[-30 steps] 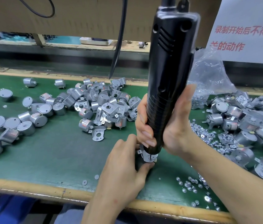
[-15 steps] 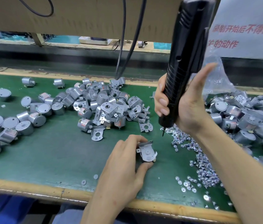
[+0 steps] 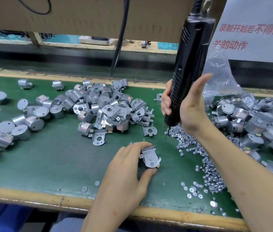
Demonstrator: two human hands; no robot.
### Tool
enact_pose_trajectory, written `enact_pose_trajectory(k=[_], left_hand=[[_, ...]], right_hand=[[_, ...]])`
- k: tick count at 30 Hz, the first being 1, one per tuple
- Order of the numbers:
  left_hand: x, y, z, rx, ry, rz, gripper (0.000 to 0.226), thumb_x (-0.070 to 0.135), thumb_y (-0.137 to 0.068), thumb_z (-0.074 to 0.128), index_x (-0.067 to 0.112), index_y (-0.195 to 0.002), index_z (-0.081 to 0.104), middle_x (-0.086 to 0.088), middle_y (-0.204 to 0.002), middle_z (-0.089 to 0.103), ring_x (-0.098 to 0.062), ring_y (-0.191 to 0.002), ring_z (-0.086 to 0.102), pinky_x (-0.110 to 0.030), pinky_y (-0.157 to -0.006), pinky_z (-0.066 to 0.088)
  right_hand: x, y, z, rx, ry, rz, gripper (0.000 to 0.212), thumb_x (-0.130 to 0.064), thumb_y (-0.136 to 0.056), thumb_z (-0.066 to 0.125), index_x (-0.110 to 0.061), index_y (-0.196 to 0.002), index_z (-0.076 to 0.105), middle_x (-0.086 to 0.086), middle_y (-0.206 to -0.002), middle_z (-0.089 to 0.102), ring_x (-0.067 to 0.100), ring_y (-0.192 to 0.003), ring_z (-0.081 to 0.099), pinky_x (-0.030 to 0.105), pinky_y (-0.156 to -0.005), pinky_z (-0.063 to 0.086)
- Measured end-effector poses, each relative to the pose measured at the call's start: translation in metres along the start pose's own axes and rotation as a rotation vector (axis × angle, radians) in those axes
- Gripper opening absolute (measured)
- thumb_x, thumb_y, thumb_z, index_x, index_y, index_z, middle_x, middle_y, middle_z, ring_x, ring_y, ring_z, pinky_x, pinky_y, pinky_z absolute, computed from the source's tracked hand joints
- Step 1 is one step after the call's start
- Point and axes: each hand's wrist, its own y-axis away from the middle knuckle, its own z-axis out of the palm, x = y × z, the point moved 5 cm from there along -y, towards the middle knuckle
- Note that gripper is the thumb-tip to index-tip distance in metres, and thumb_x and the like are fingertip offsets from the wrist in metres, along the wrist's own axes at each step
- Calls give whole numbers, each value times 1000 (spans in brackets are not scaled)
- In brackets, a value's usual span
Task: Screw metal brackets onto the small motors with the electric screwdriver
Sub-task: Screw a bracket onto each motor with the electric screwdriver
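Note:
My left hand [image 3: 129,166] grips a small motor with a metal bracket [image 3: 150,157] on top, holding it on the green mat near the front edge. My right hand [image 3: 185,108] grips the black electric screwdriver [image 3: 187,67], which hangs from above and tilts slightly. Its bit touches the top of a heap of loose silver screws [image 3: 199,158], to the upper right of the held motor. One screw head shows on the bracket's near end.
A pile of motors and brackets [image 3: 105,108] lies at centre, bare motors [image 3: 15,121] at left, more motors [image 3: 253,121] at right beside a clear plastic bag [image 3: 219,76]. A black cable [image 3: 119,47] hangs at the back. The wooden bench edge [image 3: 48,198] runs along the front.
The screwdriver lifted off the held motor and swung up and right to the screw heap, then dipped its bit into the screws. My left hand kept the motor in place.

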Motion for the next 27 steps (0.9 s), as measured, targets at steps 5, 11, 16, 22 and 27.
enact_pose_trajectory(k=[5,11,16,22,27], left_hand=[[0,1,0,-3,19,-12,47,33,-85,74,47,-120,45,30,-111,50,0,-101,49,-13,-87,37],[-1,1,0,-11,24,-19,47,33,-85,74,46,-121,46,30,-109,52,0,-101,50,-13,-87,38],[-1,1,-1,-7,15,-17,47,34,-85,73,46,-121,46,30,-110,52,1,-101,50,-12,-87,37],[0,1,-1,-5,21,-14,46,35,-86,73,46,-121,46,30,-110,53,1,-101,50,-15,-87,39],[0,1,-1,-11,23,-16,46,35,-86,72,47,-121,45,30,-110,52,0,-100,50,-15,-86,40]], right_hand=[[3,0,-1,-1,6,4,83,-98,-56,38,-17,-73,52,-2,-57,50,16,-46,45,33,-55,42],[2,0,-1,-4,15,-5,84,-98,-57,37,-17,-75,51,-2,-57,50,16,-46,45,33,-55,43],[-2,0,2,-33,-29,-13,82,-98,-57,38,-20,-73,54,-1,-56,50,17,-44,45,30,-52,44],[1,3,12,-77,-46,4,84,-99,-56,41,-17,-70,53,0,-54,48,17,-42,43,29,-51,41],[2,2,11,-75,-53,18,85,-99,-54,41,-17,-72,53,0,-55,48,18,-43,42,30,-51,40]])
